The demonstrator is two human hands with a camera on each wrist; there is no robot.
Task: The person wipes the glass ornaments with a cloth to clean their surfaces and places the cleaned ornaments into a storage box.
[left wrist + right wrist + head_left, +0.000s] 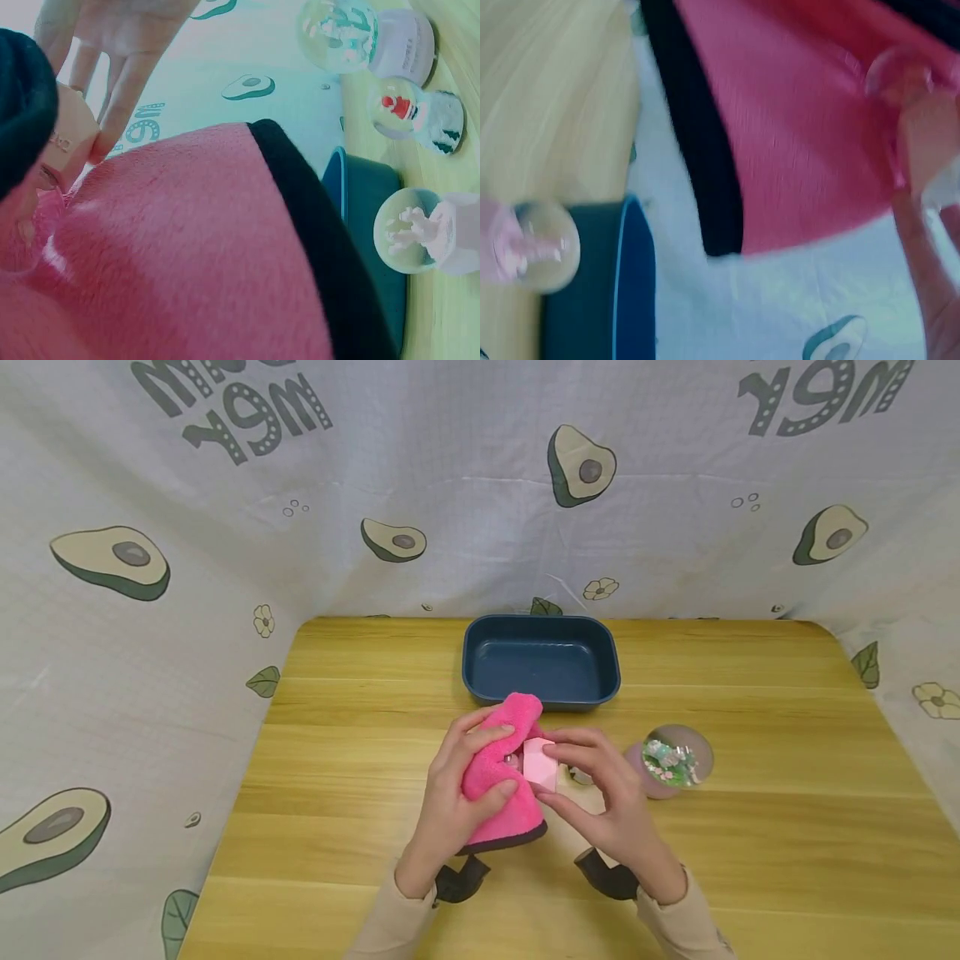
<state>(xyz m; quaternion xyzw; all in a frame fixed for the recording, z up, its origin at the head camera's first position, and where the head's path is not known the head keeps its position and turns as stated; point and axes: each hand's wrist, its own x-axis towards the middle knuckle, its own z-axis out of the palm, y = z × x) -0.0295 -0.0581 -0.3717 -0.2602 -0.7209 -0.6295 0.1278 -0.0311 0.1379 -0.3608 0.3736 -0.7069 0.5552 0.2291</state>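
Your left hand (448,789) curls its fingers and thumb around a fluffy, bright pink cloth with a dark edge (483,768). The cloth folds about the clear ball of a small snow globe with a pale pink, many-sided base (540,766). That way, it seems, soft fluff touches the glass and your bare fingers don't.

Your right hand (618,793) pinches the base between thumb and fingers. The base makes a good handle: its flat sides look easy to grip, and the ball stays free for the cloth. The snow globe is up between your two hands, above the table, lying on its side with the ball toward your left. Much of the ball is hidden in the folds, so I can't tell how clean it is.

A dark blue box with round corners (540,672) sits just past your hands, probably so it's near but out of the way. A bigger globe with a light purple base (675,756) and a little globe with a red figure and white base (416,116) stand to your right, where your cloth hand likely won't bump them.
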